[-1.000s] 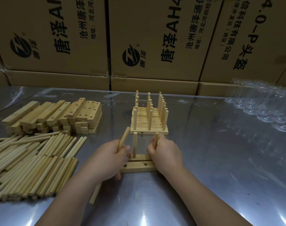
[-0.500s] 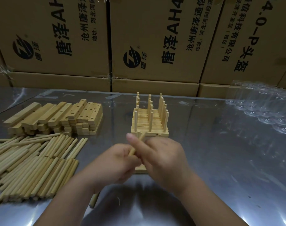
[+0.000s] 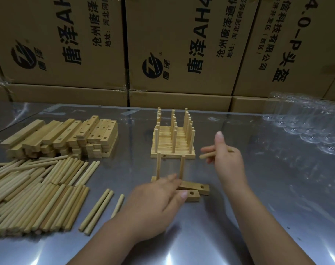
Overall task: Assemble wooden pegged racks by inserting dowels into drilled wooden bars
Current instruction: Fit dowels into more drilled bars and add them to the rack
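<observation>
head view of a steel table (image 3: 239,217) during rack assembly. the left hand (image 3: 155,203) lies palm-down over two drilled wooden bars (image 3: 193,190) near the table's centre, fingers together and pressing on the bars; the bars lie side by side, slightly askew, each showing one empty hole at its right end. two dowels (image 3: 158,165) stand upright in the rear bar, just beyond the left fingertips, the left one at the bar's far-left end and the second (image 3: 181,166) near its middle. the right hand (image 3: 226,161) is raised above the table to the right of the bars, thumb up, fingers clamped on a single dowel (image 3: 206,155) that lies roughly horizontal, its free end pointing left toward the finished work. behind the bars, touching none of them, stands a stack of finished racks (image 3: 173,142), a close group of bars with three rows of upright pegs. to the left rear lies a pile of undrilled-looking and drilled bars (image 3: 67,136); in front of it, a broad heap of loose dowels (image 3: 34,192) spreads to the left edge, with three stray dowels (image 3: 97,211) lying apart between the heap and the left forearm. clear plastic wrapping (image 3: 311,127) sits at the right rear. printed cardboard cartons (image 3: 182,44) form a wall along the far edge of the table.
</observation>
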